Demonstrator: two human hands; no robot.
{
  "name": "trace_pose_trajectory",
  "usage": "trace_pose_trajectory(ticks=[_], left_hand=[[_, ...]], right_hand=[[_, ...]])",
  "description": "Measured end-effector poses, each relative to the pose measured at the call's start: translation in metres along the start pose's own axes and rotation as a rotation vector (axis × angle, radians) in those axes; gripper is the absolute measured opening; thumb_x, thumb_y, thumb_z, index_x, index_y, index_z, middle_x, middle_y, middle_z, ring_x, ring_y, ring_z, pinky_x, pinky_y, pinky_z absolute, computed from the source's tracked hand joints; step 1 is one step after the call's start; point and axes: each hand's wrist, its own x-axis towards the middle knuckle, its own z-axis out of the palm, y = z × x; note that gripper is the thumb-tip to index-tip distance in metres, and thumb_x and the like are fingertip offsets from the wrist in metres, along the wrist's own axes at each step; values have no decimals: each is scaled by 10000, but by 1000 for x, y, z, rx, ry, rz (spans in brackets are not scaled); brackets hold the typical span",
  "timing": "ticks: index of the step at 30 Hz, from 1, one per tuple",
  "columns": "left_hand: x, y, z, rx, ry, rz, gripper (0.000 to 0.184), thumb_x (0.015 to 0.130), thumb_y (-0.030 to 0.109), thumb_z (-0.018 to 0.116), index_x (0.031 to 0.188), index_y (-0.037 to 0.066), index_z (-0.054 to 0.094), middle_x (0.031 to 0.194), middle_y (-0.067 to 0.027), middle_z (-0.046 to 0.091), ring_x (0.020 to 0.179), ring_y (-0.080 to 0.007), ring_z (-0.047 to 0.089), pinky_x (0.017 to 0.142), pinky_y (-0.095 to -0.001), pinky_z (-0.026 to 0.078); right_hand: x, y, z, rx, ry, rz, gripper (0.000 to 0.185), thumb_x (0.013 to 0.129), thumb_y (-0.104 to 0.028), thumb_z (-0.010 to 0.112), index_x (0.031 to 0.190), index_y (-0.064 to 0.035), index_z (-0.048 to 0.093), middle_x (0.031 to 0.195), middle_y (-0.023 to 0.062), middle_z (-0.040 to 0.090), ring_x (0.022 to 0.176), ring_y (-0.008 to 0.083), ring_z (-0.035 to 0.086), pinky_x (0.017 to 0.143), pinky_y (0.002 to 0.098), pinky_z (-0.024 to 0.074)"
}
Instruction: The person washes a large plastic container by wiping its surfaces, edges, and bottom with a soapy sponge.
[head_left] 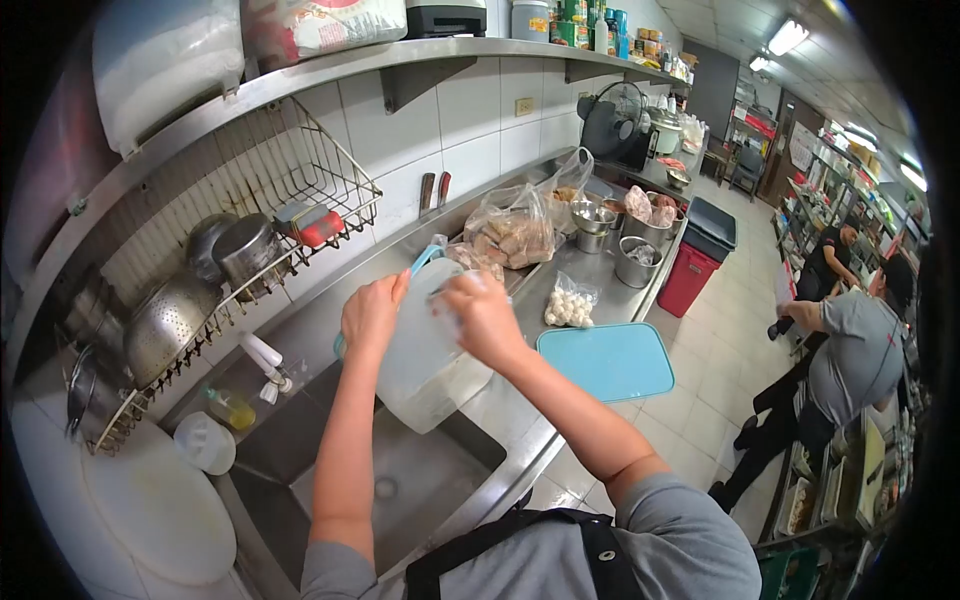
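Note:
A large translucent plastic container (pixel 408 345) with a light blue rim is tilted over the steel sink (pixel 400 480). My left hand (pixel 372 308) is closed round its blue rim on the upper left side. At the container's right side is my right hand (pixel 478 315), its fingers curled on something whitish that is blurred and too small to name. A light blue lid or tray (pixel 606 361) lies flat to the right, near the counter's edge. Beside it is a clear bag of white round pieces (pixel 571 303).
A wire rack (pixel 345 190) with steel pots hangs at the left, above a white faucet (pixel 265 362). Bagged food (pixel 512 235) and steel bowls (pixel 638 262) stand farther along the counter. A red bin (pixel 687 278) is beyond. Two people (pixel 855 350) are at the right shelves.

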Motion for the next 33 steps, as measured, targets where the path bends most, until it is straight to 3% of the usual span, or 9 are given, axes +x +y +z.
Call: trace_pose_trajectory(ticks=[4, 6, 9, 12, 15, 18, 23, 27, 33], left_hand=[[9, -3, 10, -49, -57, 143, 462, 988, 471, 450, 856, 96, 684, 740, -187, 644, 697, -392, 623, 613, -486, 465], [14, -10, 9, -84, -50, 165, 445, 974, 479, 480, 880, 98, 688, 736, -188, 634, 693, -390, 613, 605, -476, 452], [3, -15, 5, -138, -55, 145, 428, 951, 496, 520, 908, 112, 705, 714, -189, 632, 676, -380, 616, 592, -463, 451], [-3, -19, -3, -117, -10, 128, 430, 927, 515, 556, 908, 114, 706, 682, -193, 617, 653, -383, 610, 575, -458, 440], [-11, -6, -4, -69, -5, 57, 459, 914, 535, 567, 845, 96, 681, 640, -190, 593, 624, -389, 592, 552, -464, 418], [-10, 2, -6, -65, -19, 23, 497, 912, 547, 563, 778, 74, 635, 619, -189, 574, 608, -399, 575, 537, -478, 396], [-1, -19, 0, -58, -12, 33, 546, 905, 575, 552, 732, 59, 598, 630, -201, 576, 610, -419, 569, 528, -499, 389], [2, -11, 5, -19, 23, -1, 580, 900, 600, 539, 715, 53, 591, 637, -199, 583, 615, -418, 575, 529, -503, 396], [9, -2, 2, 6, -33, 14, 585, 903, 617, 512, 763, 65, 645, 709, -214, 646, 714, -419, 638, 615, -497, 482]], right_hand=[[28, 24, 21, 216, -46, -29, 157, 770, -166, 708, 896, -71, 714, 908, 129, 623, 844, 343, 572, 763, 421, 466], [24, 46, 18, 220, -48, 154, 255, 835, -268, 699, 924, -30, 703, 896, 123, 648, 891, 298, 600, 789, 414, 469], [-3, 70, 8, 1180, -96, 977, 334, 918, -320, 654, 996, 3, 687, 949, 61, 681, 864, 131, 626, 764, 311, 499], [-32, 63, 42, 1088, 81, 1033, 300, 923, -303, 644, 998, -16, 686, 942, 65, 681, 839, 153, 628, 757, 324, 493], [-17, 48, 23, 848, -10, 855, 267, 930, -304, 655, 1017, -53, 682, 1004, 49, 665, 939, 140, 601, 825, 320, 458], [3, 12, 4, 38, 79, 103, 241, 916, -285, 664, 944, -49, 706, 988, 76, 674, 942, 138, 595, 824, 327, 451], [8, 52, 25, 893, -102, 686, 169, 772, -193, 718, 923, -125, 750, 927, 137, 585, 902, 365, 549, 799, 435, 473], [10, 4, 9, 52, 8, 139, 156, 754, -210, 737, 885, -126, 751, 940, 110, 610, 892, 336, 568, 792, 428, 472], [-9, 2, -7, 256, 47, 323, 160, 762, -233, 751, 896, -145, 754, 961, 106, 603, 904, 310, 590, 798, 414, 477]])
